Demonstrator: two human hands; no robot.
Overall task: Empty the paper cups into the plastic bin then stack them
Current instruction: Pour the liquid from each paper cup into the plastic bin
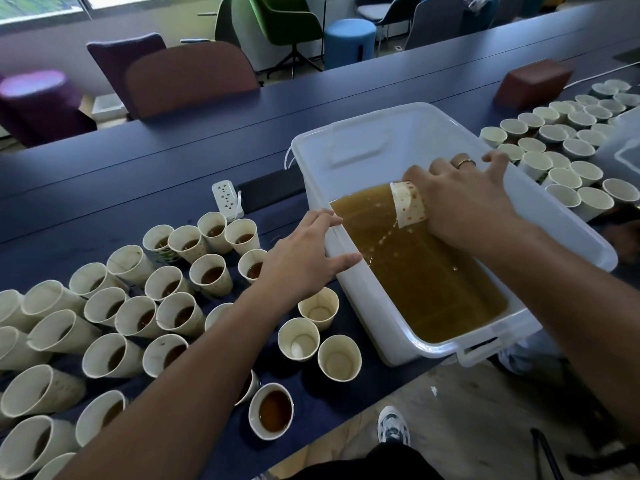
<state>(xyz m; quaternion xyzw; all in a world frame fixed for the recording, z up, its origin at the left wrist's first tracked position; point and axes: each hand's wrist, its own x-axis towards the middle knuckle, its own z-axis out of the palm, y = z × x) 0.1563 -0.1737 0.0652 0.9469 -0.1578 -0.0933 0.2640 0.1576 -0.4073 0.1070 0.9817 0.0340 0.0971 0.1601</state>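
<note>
Crowding the table [173, 161] from 9 o'clock down to 7 o'clock: a mass of paper cups [138, 317], most holding a little brown liquid, rims touching or just beside one another. Nearest of these, at 6 o'clock by the table edge, one cup [271, 415] fairly full of dark liquid. Just right of the mass, three empty cups [318, 336] standing close together beside the near wall of the plastic bin [367, 299]. Behind the cups, toward 11 o'clock, a white power strip [227, 199] lying flat.

Reaching in from 7 o'clock, the left hand [304, 258], grip released, fingers straight and spread, fingertips resting on the bin's left rim, thumb against the outer wall.

At centre, the translucent white bin, partly filled with yellow-brown liquid [415, 271] pooled toward its near end, a few bubbles on the surface.

Coming from 4 o'clock, the right hand [464, 199], grip clenched round a spotted paper cup [408, 205], tipped on its side inside the bin with its mouth pointing toward 9 o'clock, just above the liquid; ring on one finger, little finger stretched toward the far rim.

At 2 o'clock, well apart from the first group, another cluster of white cups [561, 150] standing upright beyond the bin, contents not discernible. Behind them a brown block [533, 83] on the table
</note>
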